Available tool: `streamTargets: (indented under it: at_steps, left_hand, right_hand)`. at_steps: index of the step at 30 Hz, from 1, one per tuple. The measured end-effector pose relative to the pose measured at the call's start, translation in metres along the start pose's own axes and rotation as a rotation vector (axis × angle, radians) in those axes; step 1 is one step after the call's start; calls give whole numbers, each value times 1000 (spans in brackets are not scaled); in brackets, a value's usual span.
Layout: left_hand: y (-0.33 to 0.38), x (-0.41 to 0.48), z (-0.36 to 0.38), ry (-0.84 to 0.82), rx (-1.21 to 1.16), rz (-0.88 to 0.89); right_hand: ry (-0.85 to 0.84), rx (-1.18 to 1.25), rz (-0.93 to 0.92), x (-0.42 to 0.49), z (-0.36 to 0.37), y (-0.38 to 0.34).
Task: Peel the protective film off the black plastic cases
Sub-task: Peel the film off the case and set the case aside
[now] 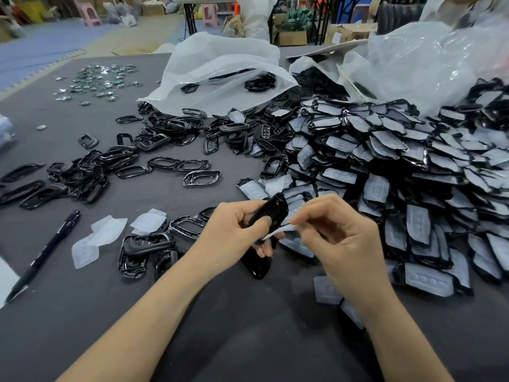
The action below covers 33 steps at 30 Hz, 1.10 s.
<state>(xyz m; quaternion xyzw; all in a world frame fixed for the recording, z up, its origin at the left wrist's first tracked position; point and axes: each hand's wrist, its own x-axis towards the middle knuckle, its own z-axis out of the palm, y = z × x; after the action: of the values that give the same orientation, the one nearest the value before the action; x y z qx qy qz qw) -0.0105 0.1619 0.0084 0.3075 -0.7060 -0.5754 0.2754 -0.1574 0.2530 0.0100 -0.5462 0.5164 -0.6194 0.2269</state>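
Observation:
My left hand point(234, 232) grips a glossy black plastic case point(272, 210) just above the dark table. A strip of white protective film point(276, 232) stands off the case's edge, and my right hand point(338, 238) pinches it between thumb and forefinger. A second black case point(254, 267) shows below my left fingers; I cannot tell whether it lies on the table or is held. To the right rises a big heap of film-covered cases point(399, 166).
Bare black frames point(115, 161) lie scattered at left and centre. Peeled films point(102, 235) and a black pen point(46, 249) lie at the near left. White plastic bags point(220, 70) sit behind the heap, small shiny parts point(96, 81) at the far left.

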Motion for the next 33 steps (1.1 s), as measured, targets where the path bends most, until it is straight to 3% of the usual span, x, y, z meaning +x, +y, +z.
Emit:
streamTargets:
  at_steps: [6,15,33]
  left_hand:
    - [-5,-2,3,-1,114,90]
    - [-6,-5,11,6,319,286]
    - [-1,-6,7,-36,449,279]
  right_hand:
    - [65,-114,46,-1,3,5]
    - [158,-374,-129,-2,5,10]
    - [111,-243,109,0,2,7]
